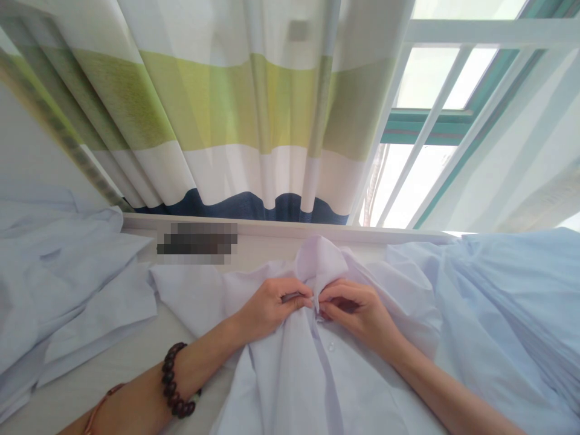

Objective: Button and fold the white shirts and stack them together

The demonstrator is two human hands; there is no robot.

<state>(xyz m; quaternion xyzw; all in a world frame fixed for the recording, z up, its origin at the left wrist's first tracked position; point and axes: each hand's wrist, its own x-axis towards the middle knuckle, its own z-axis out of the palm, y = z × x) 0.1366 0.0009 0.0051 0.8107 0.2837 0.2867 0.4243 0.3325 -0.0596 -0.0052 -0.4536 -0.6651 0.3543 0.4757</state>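
A white button-up shirt [281, 386] lies spread in front of me, its collar [312, 260] pointing away. My left hand [276, 305] pinches the edge of the front opening just below the collar, thumb against forefinger. Close beside it, my right hand [351, 305] pinches the opposite edge of the placket in the same way. The fingertips nearly meet there, and whatever button sits between them is hidden. Lower on the placket a small pale button [331, 346] shows. A dark beaded bracelet [171, 380] circles my left wrist.
More pale shirts lie piled at the left [86, 290], and light blue garments [512, 314] lie at the right. Behind the white surface [267, 243] hang striped curtains [281, 103], with a barred window [430, 121] to the right. A blurred-out dark object [197, 243] rests near the back edge.
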